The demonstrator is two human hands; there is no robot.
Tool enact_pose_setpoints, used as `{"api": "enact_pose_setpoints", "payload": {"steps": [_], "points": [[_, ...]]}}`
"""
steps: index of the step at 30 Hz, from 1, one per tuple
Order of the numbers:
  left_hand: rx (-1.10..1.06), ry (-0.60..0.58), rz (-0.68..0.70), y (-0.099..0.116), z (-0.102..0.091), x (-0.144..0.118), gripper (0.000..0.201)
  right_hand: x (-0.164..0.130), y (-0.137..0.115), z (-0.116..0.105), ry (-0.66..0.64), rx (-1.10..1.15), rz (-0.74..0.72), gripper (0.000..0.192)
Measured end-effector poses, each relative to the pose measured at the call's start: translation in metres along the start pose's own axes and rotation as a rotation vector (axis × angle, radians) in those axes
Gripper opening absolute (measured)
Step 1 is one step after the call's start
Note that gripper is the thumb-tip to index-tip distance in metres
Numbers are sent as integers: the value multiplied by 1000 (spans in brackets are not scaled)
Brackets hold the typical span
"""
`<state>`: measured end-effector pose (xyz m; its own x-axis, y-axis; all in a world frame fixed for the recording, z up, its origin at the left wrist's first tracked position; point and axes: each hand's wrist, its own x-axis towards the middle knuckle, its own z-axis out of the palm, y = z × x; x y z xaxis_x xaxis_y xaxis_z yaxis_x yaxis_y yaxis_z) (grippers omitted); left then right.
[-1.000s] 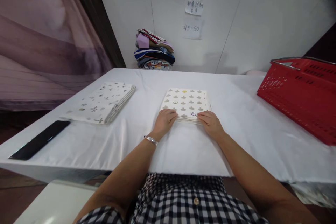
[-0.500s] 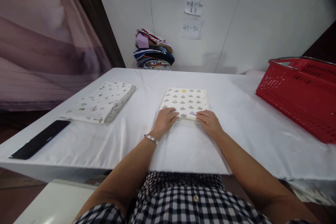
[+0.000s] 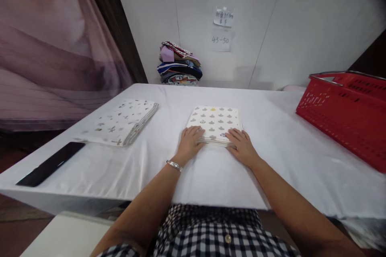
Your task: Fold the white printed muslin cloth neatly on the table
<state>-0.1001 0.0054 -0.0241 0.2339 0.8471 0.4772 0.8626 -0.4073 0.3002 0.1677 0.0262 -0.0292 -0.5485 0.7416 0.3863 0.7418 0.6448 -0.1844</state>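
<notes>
In the middle of the white-covered table lies a folded cloth point(image 3: 214, 121), white with rows of grey motifs, one yellow motif and a dark anchor-like mark. My left hand point(image 3: 189, 143) rests on its near left corner, fingers stretched over the top and the thumb beside the front edge. On the near right corner my right hand point(image 3: 242, 145) lies likewise, its fingers spread flat and its thumb at the folded edge. Farther left is a second folded cloth point(image 3: 123, 121), white with scattered grey prints, with nobody touching it.
A black phone-like slab point(image 3: 51, 164) lies at the table's point(image 3: 280, 144) near left. On the right stands a red plastic basket point(image 3: 343, 112). Behind the far edge a pile of folded fabrics point(image 3: 180, 66) leans by the wall, under paper signs point(image 3: 222, 40). A pink curtain point(image 3: 60, 48) hangs left.
My fingers have spread and flattened on the cloth, with the thumbs drawn back along its front edge. The whole view has shifted slightly down; the cloth stays put on the table.
</notes>
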Motion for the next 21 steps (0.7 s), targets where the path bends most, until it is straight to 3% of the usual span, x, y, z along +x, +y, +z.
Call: {"api": "enact_pose_setpoints", "payload": {"steps": [8,13,17,19,21], "points": [[-155,-70,-92,-12,0,-4,39,-1,1,1,-47,-21,-14,44],[-344,9,-285,-18,-4,-7,53,-14,-1,2,87,121,63,48],[-525,106,-602,-25,-6,-4,55,-24,-3,1,249,497,422,54],[-596,121,-724,-27,-7,1,59,-25,-3,0,281,685,646,58],[-615,103,-796,-28,-8,4,65,-22,-1,0,281,782,763,63]]}}
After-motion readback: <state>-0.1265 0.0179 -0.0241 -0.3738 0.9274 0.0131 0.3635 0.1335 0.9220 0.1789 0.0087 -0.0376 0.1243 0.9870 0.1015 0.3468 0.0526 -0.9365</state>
